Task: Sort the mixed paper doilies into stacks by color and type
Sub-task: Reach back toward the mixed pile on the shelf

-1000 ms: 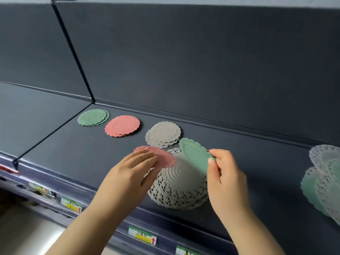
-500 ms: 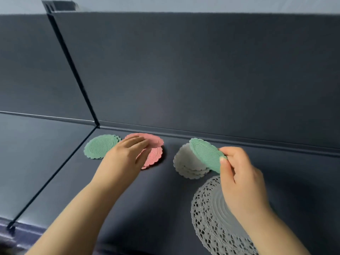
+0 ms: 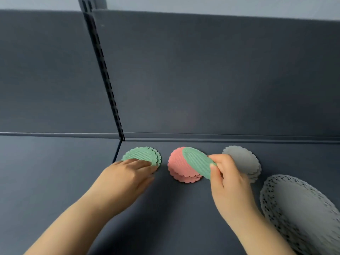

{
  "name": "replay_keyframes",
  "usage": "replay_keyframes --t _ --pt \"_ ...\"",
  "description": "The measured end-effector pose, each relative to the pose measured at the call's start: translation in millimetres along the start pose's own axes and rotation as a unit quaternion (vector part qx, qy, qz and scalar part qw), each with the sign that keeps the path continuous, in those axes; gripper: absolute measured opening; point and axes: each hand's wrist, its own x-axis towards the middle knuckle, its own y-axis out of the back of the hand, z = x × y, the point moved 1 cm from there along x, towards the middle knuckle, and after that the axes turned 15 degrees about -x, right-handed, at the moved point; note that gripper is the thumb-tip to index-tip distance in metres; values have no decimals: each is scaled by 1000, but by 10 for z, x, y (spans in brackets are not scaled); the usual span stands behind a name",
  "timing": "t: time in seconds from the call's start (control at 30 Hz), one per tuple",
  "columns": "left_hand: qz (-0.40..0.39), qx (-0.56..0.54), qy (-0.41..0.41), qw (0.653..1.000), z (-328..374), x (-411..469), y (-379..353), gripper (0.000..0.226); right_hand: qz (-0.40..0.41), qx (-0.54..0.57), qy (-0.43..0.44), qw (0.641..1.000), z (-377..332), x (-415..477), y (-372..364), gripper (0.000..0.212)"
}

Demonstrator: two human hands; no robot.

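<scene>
Head view: right grip (image 3: 228, 179) pinches one green doily (image 3: 197, 161); left grip (image 3: 127, 175) flat on green stack (image 3: 142, 154), one of four.

No text can be read. The shelf (image 3: 184, 218), its back panel (image 3: 211, 80) and the slotted upright (image 3: 108, 85) carry no legible lettering, numerals, brand marks or signs. The same holds for the green stack (image 3: 145, 154), the pink stack (image 3: 175, 166), the grey stack (image 3: 241, 159) along the shelf's rear edge, and the white lace stack (image 3: 303, 218) towards its right edge. The green doily (image 3: 196, 162) pinched by the right hand (image 3: 228, 181) likewise shows only embossed ribs and a scalloped rim.
</scene>
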Motion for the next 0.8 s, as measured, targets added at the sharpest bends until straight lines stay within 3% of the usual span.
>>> replay_keyframes --t 0.13,0.27,0.5,0.67,0.8 --pt "15 8 52 999 -263 -295 171 25 13 -27 44 999 -466 218 -280 25" --pt "42 3 94 995 -425 -524 291 25 52 -139 124 981 -846 399 -629 22" --pt "84 3 142 986 -639 -794 384 39 -210 -223 260 916 -1028 104 -1320 30" --pt "79 -10 137 987 -597 -721 333 27 -259 -175 223 923 -1004 172 -1178 37" --pt "64 -17 106 992 -463 -563 287 28 -217 -185 244 927 -927 118 -1002 41"
